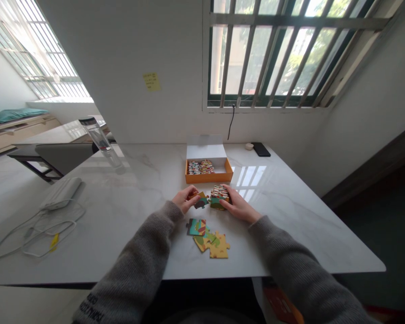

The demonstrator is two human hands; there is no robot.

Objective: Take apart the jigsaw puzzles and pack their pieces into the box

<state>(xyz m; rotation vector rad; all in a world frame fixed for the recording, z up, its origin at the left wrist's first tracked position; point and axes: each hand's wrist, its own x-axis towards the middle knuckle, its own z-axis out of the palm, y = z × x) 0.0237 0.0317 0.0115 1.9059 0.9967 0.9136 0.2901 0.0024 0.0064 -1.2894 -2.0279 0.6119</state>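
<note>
**Left hand** (185,199): fingers bent and clasping a green-and-orange cardboard jigsaw piece (200,201); its near part is covered by the fingertips, so the exact grip is hard to make out.

**Right hand** (238,206): fingers extended and pressed against the side of a multicoloured stack of jigsaw pieces (219,196), grasping it; the thumb is hidden behind the stack.

**Loose pieces:** a teal-and-red jigsaw piece (196,227) lies just below the hands, touching a joined group of yellow-and-green jigsaw pieces (214,245); the picture details are too small to read.

**Box:** an open orange cardboard box with a white lid (205,155) stands beyond the hands, holding two rows of multicoloured jigsaw pieces (200,167).

**Surface:** a white marble-patterned table (300,225) bears everything listed.

**Table, far edge:** a black phone (261,149) lies beside a small round white object (249,146).

**Table, left:** a clear bottle (99,139) stands behind a white adapter (61,193) and a looped white cable (37,234).
</note>
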